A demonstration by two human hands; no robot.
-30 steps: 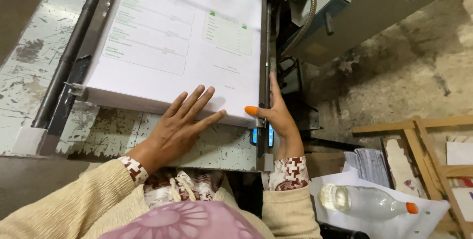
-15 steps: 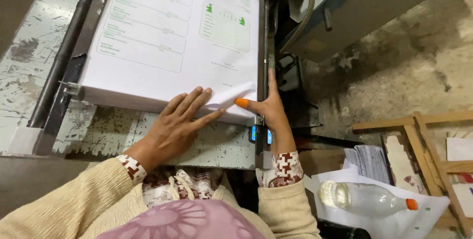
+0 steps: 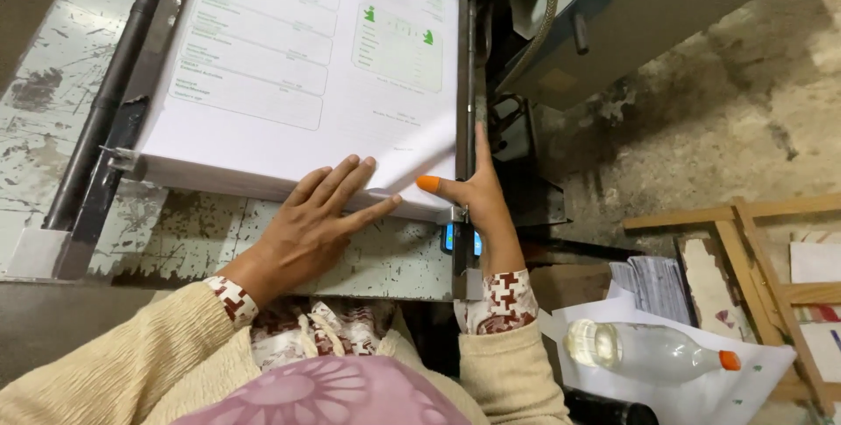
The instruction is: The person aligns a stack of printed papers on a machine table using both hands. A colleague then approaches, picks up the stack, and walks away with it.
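A thick stack of white printed sheets with pale green panels lies on a worn metal machine table. My left hand rests flat on the stack's near edge, fingers spread and pointing right. My right hand is at the stack's near right corner, its thumb with an orange fingertip cover under the lifted corner of the top sheets, fingers along the metal side rail.
A black bar borders the stack's left side. Grey machine housing with a ribbed hose stands at right. On the floor lie a clear plastic bottle with orange cap, white paper, a bundle of sheets and a wooden frame.
The top sheets' near right corner has been lifted higher by my right thumb. My left hand stays pressed on the stack's edge. The view has shifted slightly.
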